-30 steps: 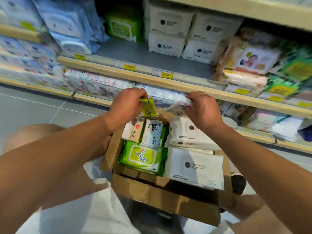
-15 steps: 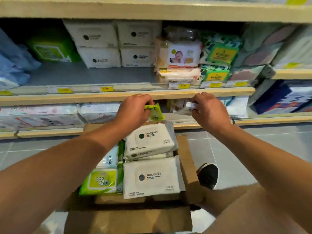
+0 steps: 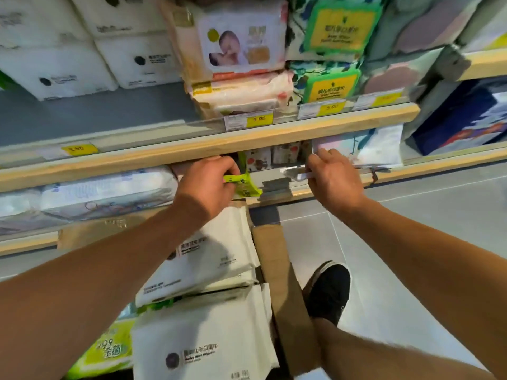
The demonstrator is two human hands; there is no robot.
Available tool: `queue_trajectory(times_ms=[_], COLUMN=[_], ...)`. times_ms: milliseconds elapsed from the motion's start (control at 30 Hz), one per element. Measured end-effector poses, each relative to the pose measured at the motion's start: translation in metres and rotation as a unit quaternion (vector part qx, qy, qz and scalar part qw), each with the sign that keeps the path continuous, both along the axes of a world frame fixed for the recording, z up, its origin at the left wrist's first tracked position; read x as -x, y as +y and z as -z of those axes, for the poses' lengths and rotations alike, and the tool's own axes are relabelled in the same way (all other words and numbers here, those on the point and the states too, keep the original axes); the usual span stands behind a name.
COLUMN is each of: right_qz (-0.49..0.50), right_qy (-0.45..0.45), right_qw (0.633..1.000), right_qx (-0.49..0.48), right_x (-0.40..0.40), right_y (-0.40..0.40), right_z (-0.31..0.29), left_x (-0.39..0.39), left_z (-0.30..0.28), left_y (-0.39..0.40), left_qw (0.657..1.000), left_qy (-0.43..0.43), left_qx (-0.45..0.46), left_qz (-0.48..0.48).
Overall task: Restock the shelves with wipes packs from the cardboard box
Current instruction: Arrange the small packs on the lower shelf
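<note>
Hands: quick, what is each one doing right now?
Left hand: grips a small green pack.
Right hand: pinches a small white pack.

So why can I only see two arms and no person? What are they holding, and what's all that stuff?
The camera sits on the person's head and looks down, so you see what they see: their own two arms reaching forward in a shop.

The left hand pinches a small green wipes pack. The right hand holds a small white pack. Both hands are up at the gap under a wooden shelf edge, where other small packs stand.

Below the arms is a cardboard box with more wipes: large white packs and a green one.

The shelf above holds a pack with a baby picture, green and yellow packs and yellow price tags. The dark shape on the grey floor is the person's shoe.
</note>
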State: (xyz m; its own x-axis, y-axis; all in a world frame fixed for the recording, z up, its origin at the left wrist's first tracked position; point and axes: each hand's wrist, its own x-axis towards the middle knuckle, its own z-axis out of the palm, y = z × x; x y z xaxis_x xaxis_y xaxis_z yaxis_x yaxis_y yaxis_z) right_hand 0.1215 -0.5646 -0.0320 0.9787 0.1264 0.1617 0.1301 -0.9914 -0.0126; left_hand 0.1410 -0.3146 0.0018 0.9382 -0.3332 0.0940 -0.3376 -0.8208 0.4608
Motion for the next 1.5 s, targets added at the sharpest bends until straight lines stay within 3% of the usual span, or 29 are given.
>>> queue_trajectory(times_ms=[233,467,633,967,1267,1500], right_qz=[0.004,0.039,0.081,0.096,0.062,0.057], right_qy=[0.008,0.023,0.030,0.020,0.189,0.216], right_qw=[1.000,0.999,0.995,0.994,0.975,0.969], right_qx=[-0.004,0.026,0.045,-0.038,-0.104,-0.104], right_x=[-0.040,-0.057,-0.057,-0.054,-0.064,-0.064], right_y=[0.005,0.015,0.016,0.016,0.018,0.010], right_z=[0.060,0.094,0.100,0.092,0.090,0.094], left_x=[-0.033,-0.045,-0.040,-0.033,-0.033,-0.040], left_z=[0.039,0.053,0.052,0.044,0.045,0.058], left_y=[-0.010,-0.016,-0.015,-0.009,-0.017,-0.039], left_qw=[0.999,0.999,0.998,0.998,0.999,0.997], left_qy=[-0.016,0.028,0.047,0.047,0.023,-0.048], left_qx=[0.035,0.019,0.021,0.002,-0.014,-0.057], left_qz=[0.017,0.001,-0.028,-0.042,-0.024,-0.012])
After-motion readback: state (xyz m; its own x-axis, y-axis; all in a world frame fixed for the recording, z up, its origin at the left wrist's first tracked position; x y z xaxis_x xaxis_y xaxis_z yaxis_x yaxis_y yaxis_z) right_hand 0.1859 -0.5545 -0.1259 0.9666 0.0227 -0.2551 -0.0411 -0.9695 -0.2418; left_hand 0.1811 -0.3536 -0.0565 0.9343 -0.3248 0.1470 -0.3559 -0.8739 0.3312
